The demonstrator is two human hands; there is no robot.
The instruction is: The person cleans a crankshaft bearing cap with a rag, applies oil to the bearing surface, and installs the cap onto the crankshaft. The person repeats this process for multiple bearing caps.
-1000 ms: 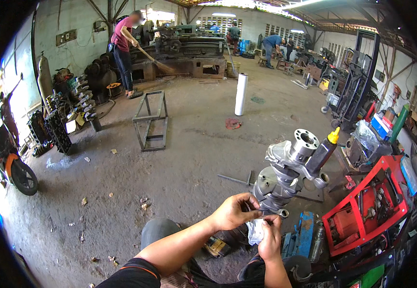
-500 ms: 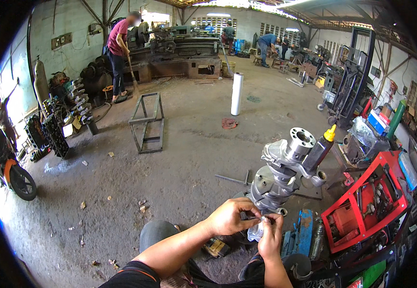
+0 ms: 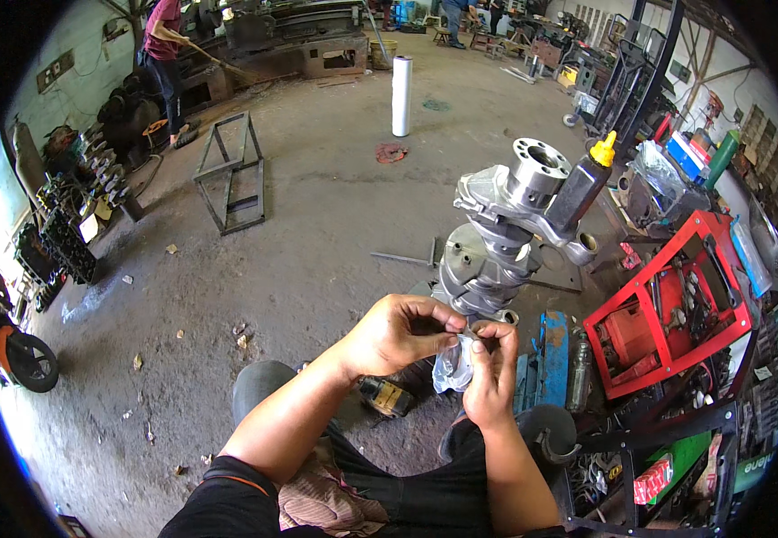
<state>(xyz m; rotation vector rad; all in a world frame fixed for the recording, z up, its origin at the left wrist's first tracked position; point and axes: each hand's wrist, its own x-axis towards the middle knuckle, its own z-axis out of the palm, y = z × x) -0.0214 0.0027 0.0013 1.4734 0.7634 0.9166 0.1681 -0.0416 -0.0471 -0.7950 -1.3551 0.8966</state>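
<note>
Both hands meet over my lap at a small clear plastic bag (image 3: 452, 366). My left hand (image 3: 398, 334) pinches its upper edge between thumb and fingers. On the other side, my right hand (image 3: 494, 368) grips the same edge, with the thumb pressed on the plastic. The bag hangs down between them; what it contains I cannot make out. Just beyond my fingers a shiny metal crankshaft (image 3: 488, 260) stands on end. A dark bottle with a yellow nozzle (image 3: 579, 190) stands at its upper right, by a connecting rod (image 3: 577, 248).
A red metal frame cart (image 3: 618, 336) holding tools is at the right, near blue metal pieces (image 3: 550, 359). A steel frame (image 3: 232, 179) and a white cylinder (image 3: 401, 97) stand on the floor ahead. Far left, a person (image 3: 165, 67) holds a broom. A motorcycle wheel (image 3: 30, 359) is at left.
The view has tilted downward, so the scene sits higher. My hands stay together on the bag, more of which now shows. The person's broom has swung out to the right.
</note>
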